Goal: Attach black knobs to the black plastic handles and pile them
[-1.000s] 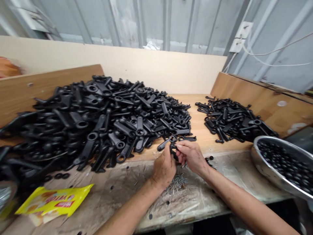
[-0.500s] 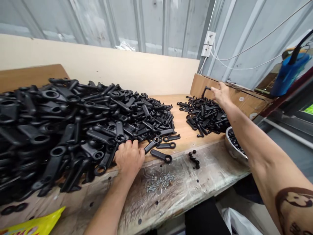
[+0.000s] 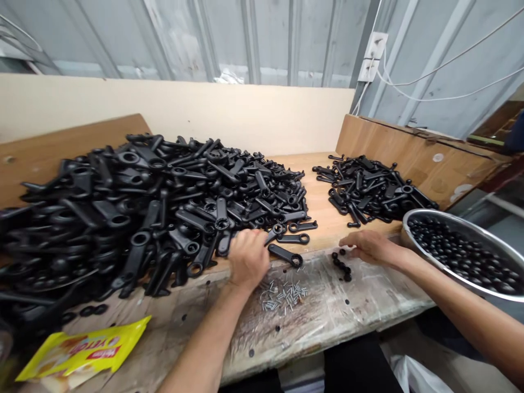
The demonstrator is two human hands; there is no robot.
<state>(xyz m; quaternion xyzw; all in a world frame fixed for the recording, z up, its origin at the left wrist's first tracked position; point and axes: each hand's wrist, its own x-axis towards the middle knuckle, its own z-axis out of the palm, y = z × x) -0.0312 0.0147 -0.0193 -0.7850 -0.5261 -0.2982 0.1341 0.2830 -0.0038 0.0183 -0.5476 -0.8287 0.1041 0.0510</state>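
Observation:
My left hand is curled at the front edge of a big pile of black plastic crank handles. Its fingers are bent down, and whatever they grip is hidden. Right beside it lie a few loose handles, one of them a flat handle with a ringed end. My right hand hovers with fingers apart over a short row of small black knobs, its fingertips close to the farthest one. Between the hands, small metal pins are scattered on the plastic-covered bench edge.
A metal bowl of black balls stands at the right, under my right forearm's far side. Behind it are a smaller heap of handles and a cardboard box. A yellow snack packet lies front left.
My right hand has come back from the smaller heap to the small knobs, and the black handle at its fingers is gone from it. My left hand stays by the pile. The view has turned right.

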